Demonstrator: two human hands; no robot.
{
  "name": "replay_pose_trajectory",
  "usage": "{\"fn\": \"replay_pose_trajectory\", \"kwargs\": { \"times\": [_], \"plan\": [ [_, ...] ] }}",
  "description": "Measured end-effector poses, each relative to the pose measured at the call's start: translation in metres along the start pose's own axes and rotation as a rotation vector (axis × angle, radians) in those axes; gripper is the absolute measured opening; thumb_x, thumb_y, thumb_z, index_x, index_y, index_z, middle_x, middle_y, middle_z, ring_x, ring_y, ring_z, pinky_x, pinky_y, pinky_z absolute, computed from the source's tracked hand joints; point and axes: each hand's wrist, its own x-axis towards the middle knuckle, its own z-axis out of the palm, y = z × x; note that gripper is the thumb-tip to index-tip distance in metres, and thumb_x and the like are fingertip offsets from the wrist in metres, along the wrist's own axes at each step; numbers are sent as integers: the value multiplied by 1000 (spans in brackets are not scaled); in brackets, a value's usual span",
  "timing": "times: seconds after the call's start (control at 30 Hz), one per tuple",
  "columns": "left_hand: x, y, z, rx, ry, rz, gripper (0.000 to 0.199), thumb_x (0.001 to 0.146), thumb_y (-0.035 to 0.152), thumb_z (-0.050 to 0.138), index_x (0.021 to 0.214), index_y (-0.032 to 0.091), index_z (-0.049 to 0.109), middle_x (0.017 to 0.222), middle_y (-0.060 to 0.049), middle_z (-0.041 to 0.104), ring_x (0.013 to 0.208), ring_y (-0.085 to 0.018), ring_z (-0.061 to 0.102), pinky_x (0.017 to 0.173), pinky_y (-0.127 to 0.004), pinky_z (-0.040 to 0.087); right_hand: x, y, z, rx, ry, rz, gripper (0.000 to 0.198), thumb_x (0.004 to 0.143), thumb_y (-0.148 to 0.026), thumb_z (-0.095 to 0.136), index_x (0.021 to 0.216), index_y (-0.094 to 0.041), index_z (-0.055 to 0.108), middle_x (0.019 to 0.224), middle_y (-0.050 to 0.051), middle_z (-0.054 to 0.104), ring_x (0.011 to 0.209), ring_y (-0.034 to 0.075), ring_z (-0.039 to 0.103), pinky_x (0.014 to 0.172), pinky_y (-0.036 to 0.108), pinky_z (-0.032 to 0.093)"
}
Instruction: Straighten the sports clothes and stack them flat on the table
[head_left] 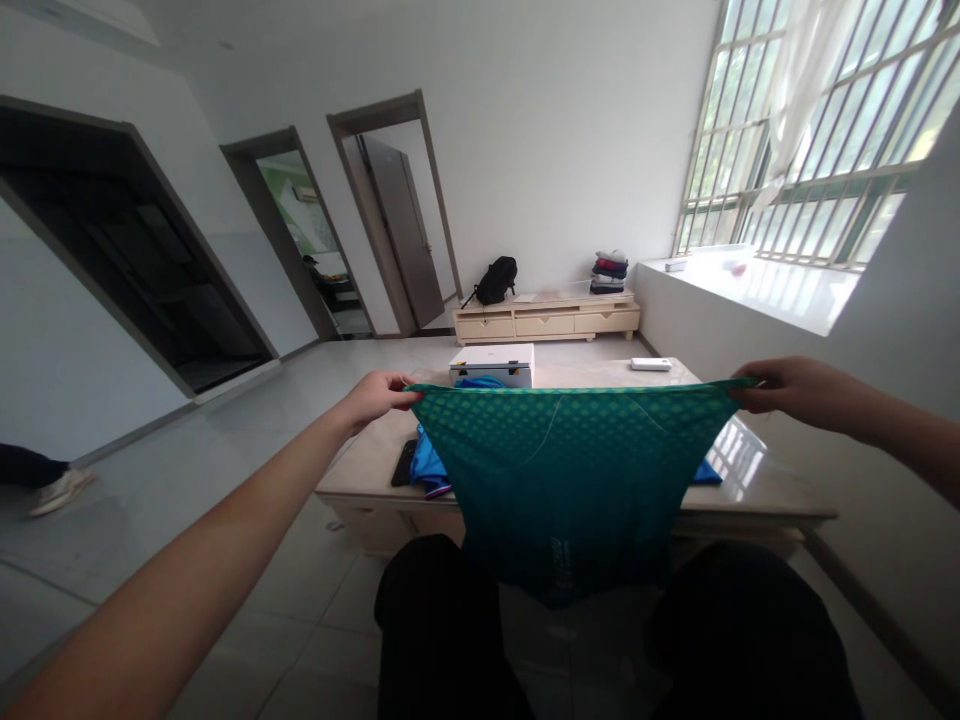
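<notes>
A green-to-dark-teal garment, it looks like a sports shirt, hangs stretched between my two hands. My left hand pinches its upper left corner, and my right hand pinches the upper right corner. The top edge runs almost straight across, while the lower part drops toward my knees and bears faint pale lettering. Behind the shirt, blue clothing lies on the low table, partly hidden. A dark phone-like object rests at the left of that clothing.
A white box and a small white device sit on the table's far side. By the wall, a low cabinet carries a black backpack and folded clothes. Another person's foot shows at left.
</notes>
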Motion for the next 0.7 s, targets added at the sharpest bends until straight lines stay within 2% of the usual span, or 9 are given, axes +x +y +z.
{"fn": "replay_pose_trajectory", "kwargs": {
  "times": [0.1, 0.17, 0.3, 0.37, 0.4, 0.47, 0.53, 0.6, 0.7],
  "plan": [
    [-2, 11, 8, 33, -54, -80, 32, 43, 29, 94, 67, 17, 76, 66, -7, 73, 60, -19, 65, 56, -27, 51, -1, -6, 5, 169, -280, 23, 29, 80, -44, 75, 88, -17, 78, 85, 12, 77, 78, 25, 71, 73, 36, 58],
    [-3, 21, 14, 49, -160, -156, 32, 40, 24, 95, 65, 17, 76, 66, -8, 73, 60, -20, 66, 56, -28, 53, -5, -17, 6, 254, -447, 16, 34, 78, -47, 77, 91, -15, 79, 88, 12, 77, 80, 24, 71, 74, 35, 60],
    [4, 42, 19, 42, -459, -285, 38, 40, 18, 97, 74, 15, 79, 77, -12, 76, 69, -24, 70, 61, -30, 57, -13, -51, -3, 450, -598, -45, 39, 83, -46, 77, 106, -14, 78, 107, 15, 76, 92, 25, 73, 84, 36, 61],
    [14, 50, 17, -6, -485, -283, 40, 42, 16, 97, 79, 15, 80, 84, -14, 77, 74, -25, 72, 63, -31, 58, -8, -60, -10, 610, -516, -79, 41, 83, -44, 78, 110, -13, 76, 116, 16, 75, 101, 27, 72, 89, 37, 60],
    [19, 51, 16, -35, -440, -265, 40, 43, 15, 97, 79, 15, 80, 86, -15, 78, 76, -25, 72, 64, -32, 58, -2, -61, -14, 681, -428, -93, 41, 82, -43, 78, 110, -12, 76, 118, 16, 74, 104, 27, 72, 91, 37, 59],
    [31, 48, 15, -70, -278, -219, 35, 45, 13, 96, 75, 14, 80, 82, -15, 77, 74, -25, 72, 66, -34, 59, 14, -54, -18, 733, -214, -82, 38, 84, -40, 77, 108, -10, 75, 115, 16, 75, 101, 26, 73, 92, 39, 58],
    [39, 36, 20, -56, -146, -203, 30, 44, 10, 95, 68, 13, 78, 71, -12, 75, 66, -25, 72, 65, -36, 59, 31, -39, -17, 624, -43, 29, 30, 86, -32, 73, 103, -6, 74, 102, 16, 77, 89, 23, 74, 88, 42, 58],
    [41, 19, 30, -20, -128, -227, 32, 37, 7, 95, 61, 14, 75, 59, -9, 70, 58, -25, 69, 59, -37, 58, 43, -21, -12, 448, -6, 173, 22, 86, -22, 71, 96, -4, 74, 86, 15, 78, 76, 21, 73, 82, 43, 59],
    [34, -4, 49, 14, -205, -277, 39, 26, 5, 94, 55, 16, 70, 51, -4, 65, 49, -22, 65, 50, -32, 55, 49, 2, -4, 301, -90, 290, 16, 83, -17, 70, 90, -4, 75, 78, 14, 77, 65, 20, 72, 77, 42, 59]
  ]
}}
